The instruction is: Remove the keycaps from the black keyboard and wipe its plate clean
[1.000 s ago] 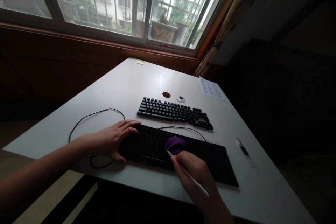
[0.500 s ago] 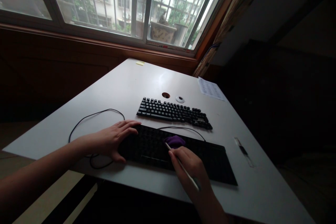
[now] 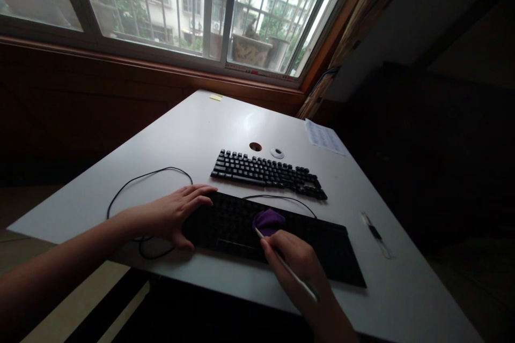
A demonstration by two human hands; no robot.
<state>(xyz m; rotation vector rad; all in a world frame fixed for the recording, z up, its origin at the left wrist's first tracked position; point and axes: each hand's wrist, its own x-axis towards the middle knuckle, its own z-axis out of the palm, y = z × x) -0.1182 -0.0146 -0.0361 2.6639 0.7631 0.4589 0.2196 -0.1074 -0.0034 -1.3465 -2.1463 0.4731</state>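
A black keyboard base point(image 3: 237, 225), dark and without its keycaps as far as I can see, lies along the table's near side. My left hand point(image 3: 177, 214) grips its left end, fingers spread over the far edge and thumb at the near edge. My right hand point(image 3: 292, 257) is closed round a thin white stick point(image 3: 295, 276), held like a pen. At the stick's tip a purple cloth point(image 3: 269, 221) touches the middle of the base. Whether the fingers also pinch the cloth is hidden.
Black keycaps point(image 3: 267, 171) lie in keyboard order behind the base. A black cable point(image 3: 140, 176) loops at left. A wire tool with a black middle point(image 3: 375, 232) lies right. A white ring point(image 3: 277, 153) sits beside a table hole point(image 3: 255, 147); paper point(image 3: 325, 136) lies at the far right edge.
The stick has tilted slightly and its rear end has swung a little right and down. My right hand has shifted slightly right; my left hand stays on the base.
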